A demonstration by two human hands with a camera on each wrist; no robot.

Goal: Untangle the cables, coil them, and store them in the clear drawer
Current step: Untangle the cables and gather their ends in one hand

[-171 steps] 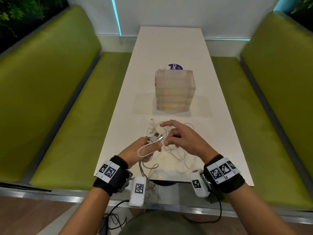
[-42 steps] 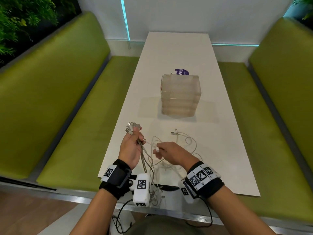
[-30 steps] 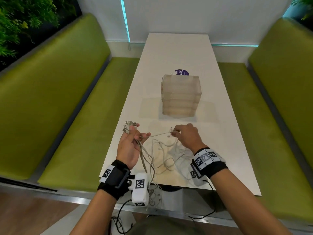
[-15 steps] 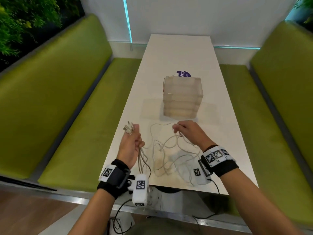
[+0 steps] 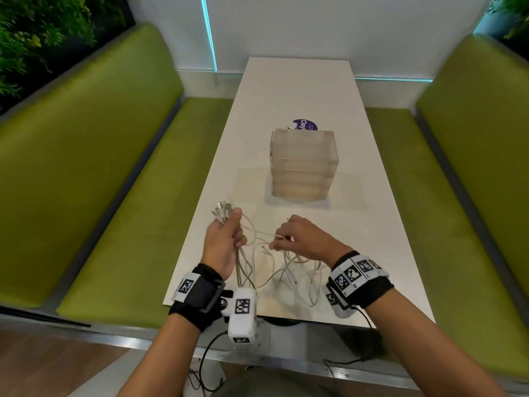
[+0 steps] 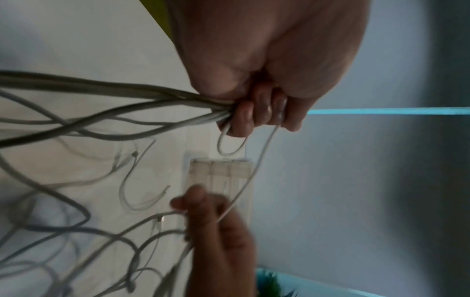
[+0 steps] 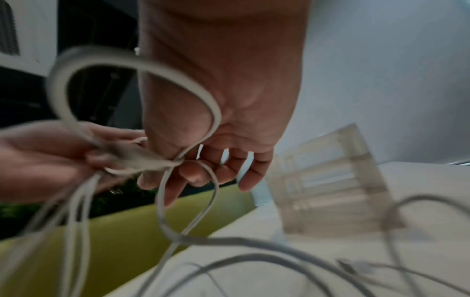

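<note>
Several white cables (image 5: 286,277) lie tangled on the near end of the white table (image 5: 300,90). My left hand (image 5: 233,224) is raised over the table's left edge and grips a bundle of cable ends, with the connectors (image 5: 221,214) sticking out above the fist. The left wrist view shows its fingers (image 6: 257,114) curled round that cable bundle (image 6: 127,94). My right hand (image 5: 279,240) is close beside it and pinches a single cable strand that runs across to the left hand. The clear drawer unit (image 5: 304,164) stands closed mid-table beyond both hands.
A purple round sticker (image 5: 305,126) lies just behind the drawer unit. Green benches (image 5: 120,173) run along both sides of the table. A white wall closes the far end. Wrist camera leads hang below the table's near edge.
My right hand has drawn back from near the drawer unit towards the left hand, bringing a cable strand with it. The left hand keeps its grip on the connector ends.
</note>
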